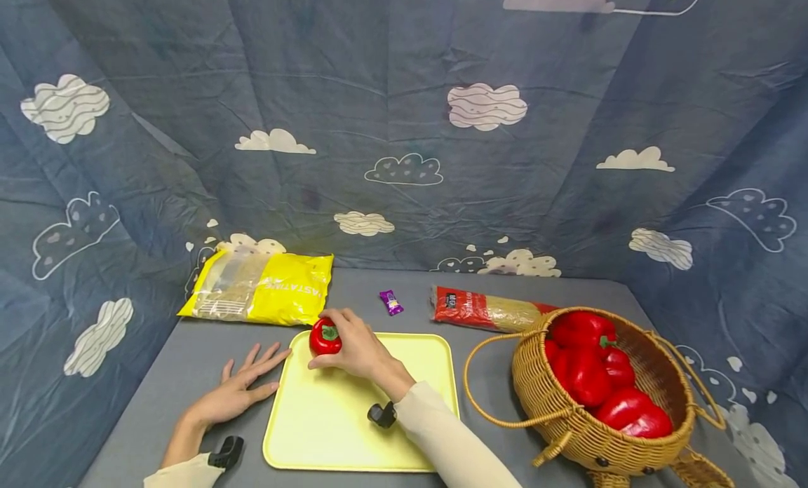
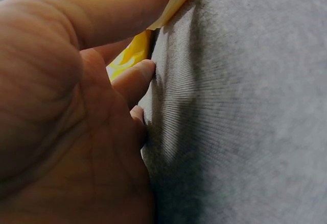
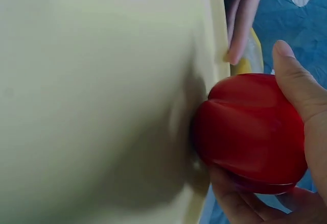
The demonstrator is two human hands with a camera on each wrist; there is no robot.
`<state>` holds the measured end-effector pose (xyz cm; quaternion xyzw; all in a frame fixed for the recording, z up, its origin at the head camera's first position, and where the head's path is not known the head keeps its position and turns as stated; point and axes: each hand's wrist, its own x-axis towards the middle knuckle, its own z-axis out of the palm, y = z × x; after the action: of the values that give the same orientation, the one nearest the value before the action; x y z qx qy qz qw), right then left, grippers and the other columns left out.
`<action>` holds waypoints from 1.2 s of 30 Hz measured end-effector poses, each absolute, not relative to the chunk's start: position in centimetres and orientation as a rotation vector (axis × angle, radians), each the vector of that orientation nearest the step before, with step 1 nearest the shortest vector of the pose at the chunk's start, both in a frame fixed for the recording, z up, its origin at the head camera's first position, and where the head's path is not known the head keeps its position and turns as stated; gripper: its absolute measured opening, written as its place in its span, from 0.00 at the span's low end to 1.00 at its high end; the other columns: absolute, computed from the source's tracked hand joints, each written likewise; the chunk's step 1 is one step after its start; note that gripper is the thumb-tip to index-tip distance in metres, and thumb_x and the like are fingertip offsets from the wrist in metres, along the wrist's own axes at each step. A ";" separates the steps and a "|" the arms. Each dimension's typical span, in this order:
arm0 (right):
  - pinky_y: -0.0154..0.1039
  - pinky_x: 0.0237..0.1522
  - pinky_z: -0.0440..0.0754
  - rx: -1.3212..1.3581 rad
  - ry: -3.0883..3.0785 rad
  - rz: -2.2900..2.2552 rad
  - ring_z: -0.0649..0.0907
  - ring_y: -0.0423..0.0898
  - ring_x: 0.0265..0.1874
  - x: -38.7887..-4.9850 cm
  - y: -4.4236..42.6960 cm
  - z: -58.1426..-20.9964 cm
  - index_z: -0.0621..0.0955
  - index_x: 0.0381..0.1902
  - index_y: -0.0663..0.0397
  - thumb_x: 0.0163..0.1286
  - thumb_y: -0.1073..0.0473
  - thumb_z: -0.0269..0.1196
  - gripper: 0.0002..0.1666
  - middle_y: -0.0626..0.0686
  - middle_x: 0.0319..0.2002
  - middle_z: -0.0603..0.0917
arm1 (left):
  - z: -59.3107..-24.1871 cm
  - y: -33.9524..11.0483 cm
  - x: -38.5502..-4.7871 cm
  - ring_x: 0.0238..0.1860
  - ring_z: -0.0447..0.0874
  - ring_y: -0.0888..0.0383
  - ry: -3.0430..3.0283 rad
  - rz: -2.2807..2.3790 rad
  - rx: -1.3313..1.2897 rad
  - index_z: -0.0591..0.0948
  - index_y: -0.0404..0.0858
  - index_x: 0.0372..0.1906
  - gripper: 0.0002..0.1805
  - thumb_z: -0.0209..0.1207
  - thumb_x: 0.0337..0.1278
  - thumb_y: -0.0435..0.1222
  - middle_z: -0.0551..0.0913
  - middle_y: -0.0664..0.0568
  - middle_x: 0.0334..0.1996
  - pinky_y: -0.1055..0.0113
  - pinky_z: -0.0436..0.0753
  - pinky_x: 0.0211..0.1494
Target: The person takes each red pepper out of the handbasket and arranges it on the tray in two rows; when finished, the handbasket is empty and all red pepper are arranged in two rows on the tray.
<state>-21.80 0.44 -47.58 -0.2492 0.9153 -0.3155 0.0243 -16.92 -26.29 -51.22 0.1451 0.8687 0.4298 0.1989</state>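
Observation:
A glossy red bell pepper (image 1: 325, 337) with a green stem is at the far left corner of the pale yellow tray (image 1: 353, 432). My right hand (image 1: 356, 348) grips this bell pepper, thumb on one side and fingers on the other, as the right wrist view also shows. On the grey table left of the tray, my left hand (image 1: 230, 397) lies with spread fingers, its fingertips at the tray's left rim. In the left wrist view the thumb (image 2: 122, 9) touches the tray's edge. The wicker basket (image 1: 536, 376) at the right holds several more red bell peppers (image 1: 581, 376).
Behind the tray's left corner lies a yellow pasta bag (image 1: 290, 285). A small purple wrapped candy (image 1: 391, 303) sits beyond the tray. Red-and-clear packaged noodles (image 1: 486, 309) lie at the back, touching or close to the basket. A blue cloud-patterned cloth (image 1: 404, 214) hangs behind the table.

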 end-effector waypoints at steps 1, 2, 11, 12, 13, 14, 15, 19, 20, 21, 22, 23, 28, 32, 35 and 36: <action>0.42 0.53 0.85 -0.772 2.827 -0.986 0.81 0.52 0.54 -21.8 0.4 -47.7 0.70 0.69 0.44 0.53 0.38 0.77 0.50 0.55 0.61 0.76 | -51.2 -26.3 -17.0 0.78 0.20 0.32 2.434 1.199 0.408 0.61 0.50 0.79 0.34 0.56 0.72 0.48 0.44 0.37 0.81 0.30 0.14 0.66; 0.43 0.54 0.85 -0.779 2.816 -0.995 0.80 0.52 0.55 -21.9 0.4 -47.7 0.69 0.70 0.44 0.53 0.38 0.77 0.51 0.55 0.62 0.76 | -51.2 -26.3 -17.0 0.78 0.20 0.32 2.436 1.196 0.410 0.61 0.50 0.79 0.34 0.56 0.72 0.47 0.44 0.37 0.81 0.30 0.15 0.67; 0.46 0.65 0.78 -0.869 2.700 -0.998 0.77 0.52 0.63 -22.1 0.9 -47.6 0.63 0.77 0.48 0.57 0.46 0.77 0.55 0.54 0.66 0.74 | -51.1 -26.2 -17.0 0.78 0.20 0.31 2.427 1.216 0.398 0.63 0.49 0.78 0.35 0.57 0.71 0.46 0.44 0.36 0.80 0.29 0.15 0.66; 0.46 0.65 0.77 -0.875 2.693 -1.006 0.77 0.52 0.64 -22.1 0.9 -47.7 0.63 0.76 0.50 0.57 0.47 0.77 0.54 0.55 0.66 0.74 | -51.1 -26.2 -17.0 0.78 0.20 0.31 2.427 1.220 0.400 0.63 0.48 0.78 0.35 0.58 0.70 0.46 0.44 0.35 0.80 0.29 0.15 0.66; 0.45 0.65 0.77 -0.879 2.690 -1.013 0.77 0.51 0.63 -22.1 0.9 -47.7 0.63 0.76 0.51 0.58 0.47 0.76 0.54 0.55 0.66 0.75 | -51.1 -26.2 -17.0 0.78 0.20 0.31 2.426 1.224 0.402 0.63 0.48 0.78 0.35 0.58 0.70 0.45 0.44 0.35 0.80 0.29 0.15 0.66; 0.45 0.65 0.78 -0.881 2.684 -1.024 0.77 0.51 0.63 -22.1 0.9 -47.7 0.64 0.75 0.52 0.58 0.48 0.76 0.53 0.55 0.66 0.75 | -51.1 -26.2 -17.0 0.78 0.21 0.31 2.427 1.226 0.400 0.63 0.48 0.78 0.35 0.58 0.70 0.45 0.45 0.35 0.80 0.29 0.15 0.66; 0.43 0.64 0.78 -0.888 2.684 -1.031 0.77 0.50 0.62 -22.1 0.9 -47.8 0.65 0.74 0.53 0.58 0.48 0.76 0.52 0.55 0.65 0.76 | -51.1 -26.1 -16.9 0.78 0.21 0.31 2.426 1.229 0.399 0.64 0.48 0.78 0.35 0.59 0.70 0.45 0.45 0.36 0.80 0.29 0.15 0.66; 0.38 0.61 0.80 -0.894 2.690 -1.076 0.79 0.47 0.58 -22.1 0.8 -47.8 0.69 0.70 0.56 0.57 0.47 0.77 0.48 0.53 0.60 0.79 | -51.0 -26.1 -16.9 0.78 0.21 0.30 2.421 1.238 0.398 0.64 0.47 0.78 0.35 0.59 0.69 0.44 0.45 0.35 0.80 0.28 0.16 0.66; 0.37 0.60 0.80 -0.885 2.692 -1.085 0.80 0.46 0.57 -22.1 0.8 -47.8 0.69 0.69 0.56 0.57 0.47 0.77 0.48 0.53 0.59 0.79 | -51.0 -26.1 -16.9 0.78 0.21 0.30 2.421 1.237 0.396 0.64 0.47 0.78 0.35 0.59 0.69 0.44 0.45 0.35 0.80 0.28 0.16 0.66; 0.37 0.60 0.80 -0.874 2.694 -1.096 0.80 0.46 0.56 -22.1 0.8 -47.8 0.69 0.69 0.56 0.56 0.46 0.77 0.48 0.53 0.59 0.79 | -51.0 -26.1 -16.9 0.78 0.21 0.30 2.420 1.238 0.393 0.64 0.47 0.78 0.35 0.59 0.69 0.44 0.45 0.35 0.80 0.28 0.16 0.66; 0.36 0.59 0.80 -0.861 2.696 -1.106 0.80 0.45 0.56 -22.1 0.8 -47.8 0.69 0.69 0.57 0.56 0.46 0.77 0.48 0.53 0.59 0.79 | -51.0 -26.1 -16.9 0.78 0.21 0.31 2.420 1.236 0.392 0.63 0.47 0.78 0.35 0.59 0.69 0.44 0.45 0.35 0.80 0.28 0.16 0.66; 0.35 0.59 0.80 -0.848 2.695 -1.114 0.80 0.45 0.56 -22.2 0.8 -47.9 0.69 0.69 0.57 0.56 0.46 0.77 0.48 0.53 0.59 0.79 | -51.0 -26.1 -17.0 0.78 0.21 0.31 2.420 1.234 0.390 0.63 0.47 0.78 0.35 0.59 0.69 0.44 0.45 0.36 0.80 0.28 0.16 0.66; 0.36 0.59 0.80 -0.829 2.708 -1.117 0.81 0.46 0.56 -22.3 0.6 -47.9 0.69 0.67 0.56 0.55 0.45 0.77 0.48 0.54 0.58 0.79 | -51.1 -26.1 -17.1 0.78 0.20 0.31 2.416 1.232 0.393 0.63 0.48 0.78 0.35 0.59 0.70 0.44 0.44 0.36 0.80 0.28 0.15 0.66; 0.37 0.61 0.80 -0.828 2.713 -1.106 0.81 0.46 0.56 -22.3 0.5 -47.9 0.69 0.66 0.55 0.55 0.44 0.77 0.47 0.54 0.58 0.79 | -51.1 -26.1 -17.0 0.78 0.20 0.30 2.417 1.231 0.403 0.63 0.48 0.78 0.35 0.59 0.70 0.44 0.44 0.35 0.80 0.28 0.15 0.65; 0.37 0.61 0.80 -0.816 2.707 -1.112 0.81 0.47 0.56 -22.3 0.4 -47.9 0.69 0.67 0.55 0.56 0.45 0.77 0.47 0.54 0.59 0.79 | -51.1 -26.2 -17.0 0.77 0.21 0.30 2.418 1.229 0.408 0.63 0.48 0.78 0.35 0.59 0.70 0.44 0.44 0.35 0.80 0.28 0.15 0.65; 0.38 0.61 0.80 -0.810 2.703 -1.115 0.81 0.47 0.57 -22.3 0.3 -47.9 0.68 0.67 0.55 0.56 0.44 0.77 0.47 0.54 0.59 0.79 | -51.1 -26.2 -17.0 0.77 0.21 0.30 2.418 1.229 0.409 0.63 0.48 0.78 0.35 0.59 0.70 0.44 0.44 0.35 0.80 0.28 0.15 0.65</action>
<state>-22.34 0.34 -47.91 -0.2666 0.8897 -0.3669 0.0537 -17.02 -26.18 -51.14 0.1460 0.8642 0.4390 0.1979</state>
